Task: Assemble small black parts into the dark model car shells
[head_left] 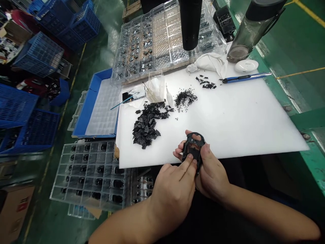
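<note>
The left hand [172, 193] and right hand [212, 174] clamp together on a black oval plastic frame [193, 149], held just over the white foam sheet [236, 125].

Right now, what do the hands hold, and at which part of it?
A black plastic frame: the right hand cradles its sides and back, the left hand pinches its lower edge.
</note>
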Demonstrator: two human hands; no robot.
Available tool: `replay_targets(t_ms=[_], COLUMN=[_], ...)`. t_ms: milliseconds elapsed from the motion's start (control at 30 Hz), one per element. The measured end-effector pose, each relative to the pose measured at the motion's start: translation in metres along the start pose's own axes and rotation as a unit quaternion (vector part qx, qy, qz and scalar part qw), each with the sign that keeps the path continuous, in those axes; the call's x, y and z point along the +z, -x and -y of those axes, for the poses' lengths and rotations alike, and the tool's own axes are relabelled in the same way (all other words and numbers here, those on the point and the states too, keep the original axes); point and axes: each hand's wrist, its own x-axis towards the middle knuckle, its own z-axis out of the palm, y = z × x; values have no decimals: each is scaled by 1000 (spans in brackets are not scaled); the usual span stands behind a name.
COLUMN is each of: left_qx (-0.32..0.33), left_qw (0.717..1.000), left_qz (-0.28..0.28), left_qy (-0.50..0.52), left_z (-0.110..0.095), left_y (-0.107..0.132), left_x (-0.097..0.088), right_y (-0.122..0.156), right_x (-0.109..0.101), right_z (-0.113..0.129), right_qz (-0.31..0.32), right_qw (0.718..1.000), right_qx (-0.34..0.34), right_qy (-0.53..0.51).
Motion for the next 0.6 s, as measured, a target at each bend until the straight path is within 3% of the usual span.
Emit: replay_targets(t_ms=[600], left_qx=[10], left_qw=[1000], left_qz=[24], left_qy=[16], left_z=[6], left_y=[4], left_x=[3], right_y=[-3], right_x=[2], right_z=[3], right_qz=[-7], right_qw=[1000], right_qx=[-7], right_qy=[-5])
